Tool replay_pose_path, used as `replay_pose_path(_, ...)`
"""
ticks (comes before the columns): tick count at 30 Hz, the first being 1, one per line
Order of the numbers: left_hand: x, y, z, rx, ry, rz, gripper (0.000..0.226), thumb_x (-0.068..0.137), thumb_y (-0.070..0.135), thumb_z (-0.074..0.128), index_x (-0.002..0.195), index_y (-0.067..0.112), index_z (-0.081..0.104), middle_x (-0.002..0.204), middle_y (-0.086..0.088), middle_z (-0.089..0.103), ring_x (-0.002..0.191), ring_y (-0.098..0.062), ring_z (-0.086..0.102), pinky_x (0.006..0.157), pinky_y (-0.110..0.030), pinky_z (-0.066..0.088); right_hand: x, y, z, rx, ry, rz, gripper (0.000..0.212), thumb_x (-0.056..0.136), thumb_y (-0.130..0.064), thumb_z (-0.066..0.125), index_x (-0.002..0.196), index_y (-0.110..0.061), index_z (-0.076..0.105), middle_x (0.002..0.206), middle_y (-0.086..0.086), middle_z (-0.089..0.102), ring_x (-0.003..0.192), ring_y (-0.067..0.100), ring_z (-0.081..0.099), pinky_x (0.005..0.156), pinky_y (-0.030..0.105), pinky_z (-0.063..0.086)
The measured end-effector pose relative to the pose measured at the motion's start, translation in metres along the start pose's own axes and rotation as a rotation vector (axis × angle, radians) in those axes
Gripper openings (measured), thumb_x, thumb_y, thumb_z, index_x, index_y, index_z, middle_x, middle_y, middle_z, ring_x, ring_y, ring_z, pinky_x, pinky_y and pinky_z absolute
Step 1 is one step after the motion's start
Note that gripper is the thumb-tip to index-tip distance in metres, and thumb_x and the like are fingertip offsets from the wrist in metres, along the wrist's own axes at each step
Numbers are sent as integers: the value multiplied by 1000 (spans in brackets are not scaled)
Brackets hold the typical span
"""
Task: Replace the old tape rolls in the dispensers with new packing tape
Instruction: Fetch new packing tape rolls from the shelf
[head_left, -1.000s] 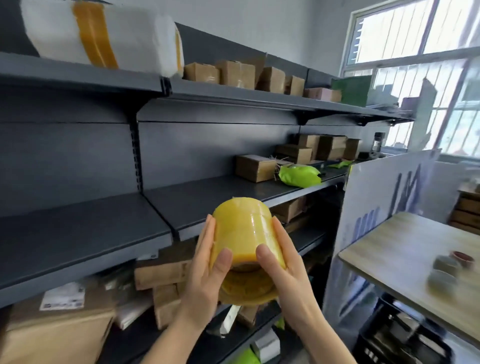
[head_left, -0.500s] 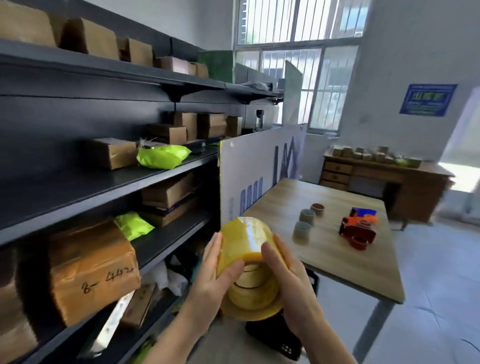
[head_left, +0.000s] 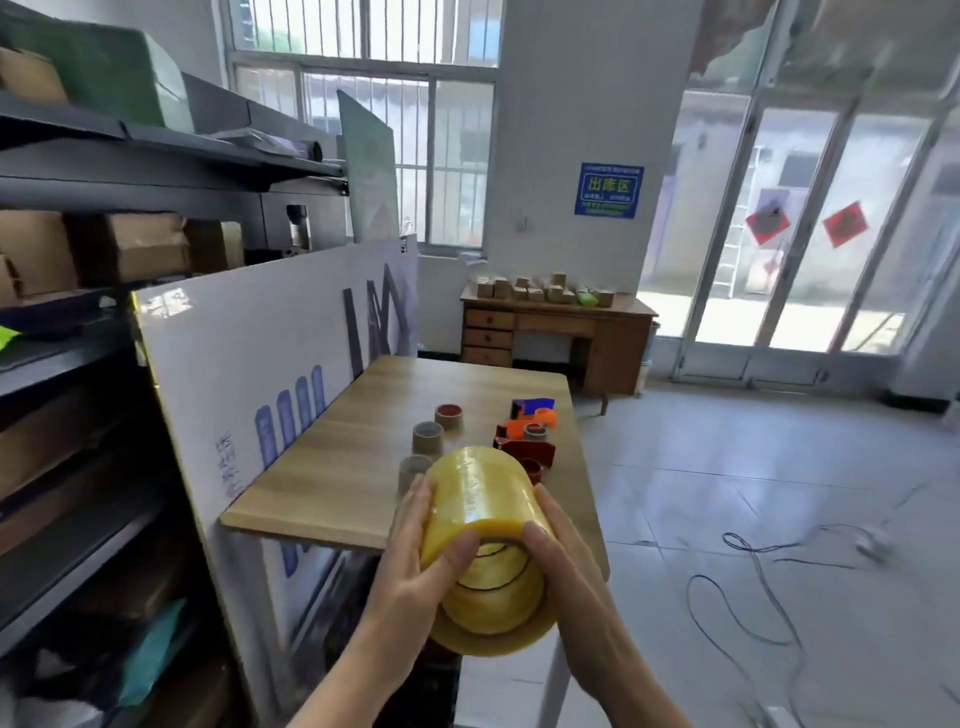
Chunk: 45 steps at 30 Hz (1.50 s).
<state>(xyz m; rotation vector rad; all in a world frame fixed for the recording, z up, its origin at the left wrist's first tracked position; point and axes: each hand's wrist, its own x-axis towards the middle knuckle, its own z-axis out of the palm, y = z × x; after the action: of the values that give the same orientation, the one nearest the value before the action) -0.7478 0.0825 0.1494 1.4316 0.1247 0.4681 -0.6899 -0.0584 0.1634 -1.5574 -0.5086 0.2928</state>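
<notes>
A wrapped stack of new yellow packing tape rolls (head_left: 480, 491) lies between my two hands over the near edge of the wooden table (head_left: 332, 467). My left hand (head_left: 415, 561) grips its left side and my right hand (head_left: 566, 561) grips its right side, thumbs on the near end. On the table stand three used cardboard tape cores (head_left: 428, 436) and, to their right, red and orange tape dispensers (head_left: 527, 441), one with a blue part. The stack hides part of the nearest core and dispenser.
Dark metal shelving (head_left: 78, 364) with cardboard boxes runs along the left. A white printed board (head_left: 249, 364) leans between shelving and table. A wooden desk (head_left: 556, 327) with small boxes stands at the far wall. Cables (head_left: 753, 587) lie on the tiled floor at right.
My view has swung right from the shelves to the table. Both hands still hold the tape stack, which is now over the table's near edge.
</notes>
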Motion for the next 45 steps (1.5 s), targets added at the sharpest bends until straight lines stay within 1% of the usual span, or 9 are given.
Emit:
replay_pose_path(4, 62, -20, 39, -25, -66, -39, 117, 37, 83, 71, 139, 53, 23, 150, 20, 22, 134, -22, 35, 108, -49, 39, 48, 7, -45, -78, 87, 30, 99, 55, -83, 53, 144, -44, 32, 144, -13, 40, 127, 11, 46, 104, 37, 45)
replay_pose_path(10, 136, -45, 104, -39, -173, -87, 127, 36, 83, 70, 147, 44, 20, 151, 14, 23, 135, -25, 36, 108, -49, 39, 98, 10, -114, -64, 193, 68, 81, 56, -76, 53, 130, -48, 34, 134, -14, 43, 115, 0, 48, 75, 14, 45)
replay_pose_path(18, 220, -92, 209, -71, -225, -132, 111, 36, 80, 74, 135, 52, 33, 150, 10, 29, 133, -26, 39, 109, -49, 38, 160, 39, -233, -58, 292, 103, 109, 50, -78, 51, 147, -34, 29, 141, -11, 38, 126, 10, 42, 80, 14, 41)
replay_pose_path(21, 252, -108, 254, -104, -203, -118, 93, 37, 77, 77, 121, 58, 40, 147, 9, 34, 131, -25, 42, 108, -49, 39, 187, 45, -282, -72, 277, 106, 102, 55, -75, 51, 146, -34, 28, 136, -13, 37, 120, 8, 43, 73, 10, 42)
replay_pose_path(25, 292, -127, 306, -148, -174, -133, 107, 42, 72, 80, 137, 46, 39, 149, 4, 37, 132, -27, 43, 108, -51, 39, 227, 52, -343, -89, 244, 99, 96, 60, -74, 51, 145, -36, 29, 132, -15, 37, 118, 7, 42, 74, 12, 41)
replay_pose_path(29, 329, -137, 348, -151, -142, -134, 105, 42, 72, 79, 136, 45, 40, 148, 4, 39, 132, -28, 43, 109, -50, 38, 266, 57, -391, -86, 218, 104, 81, 70, -62, 48, 144, -36, 29, 129, -16, 36, 115, 5, 41, 71, 11, 40)
replay_pose_path(35, 400, -156, 391, -152, -125, -145, 103, 36, 74, 79, 127, 49, 40, 146, 5, 40, 130, -27, 45, 108, -50, 39, 341, 79, -446, -111, 174, 111, 92, 64, -71, 50, 145, -33, 30, 138, -12, 39, 121, 9, 43, 77, 13, 42)
replay_pose_path(42, 512, -200, 413, -117, -75, -130, 120, 33, 81, 74, 139, 44, 32, 148, 6, 35, 130, -28, 44, 106, -50, 41, 464, 113, -487, -154, 98, 127, 102, 58, -79, 48, 147, -34, 29, 145, -10, 39, 127, 13, 43, 95, 25, 44)
replay_pose_path(45, 560, -212, 417, -82, -50, -148, 116, 30, 85, 70, 133, 50, 28, 146, 7, 34, 128, -26, 44, 103, -45, 45, 520, 119, -497, -158, 47, 142, 91, 65, -74, 49, 145, -36, 29, 141, -12, 38, 124, 11, 43, 84, 19, 44)
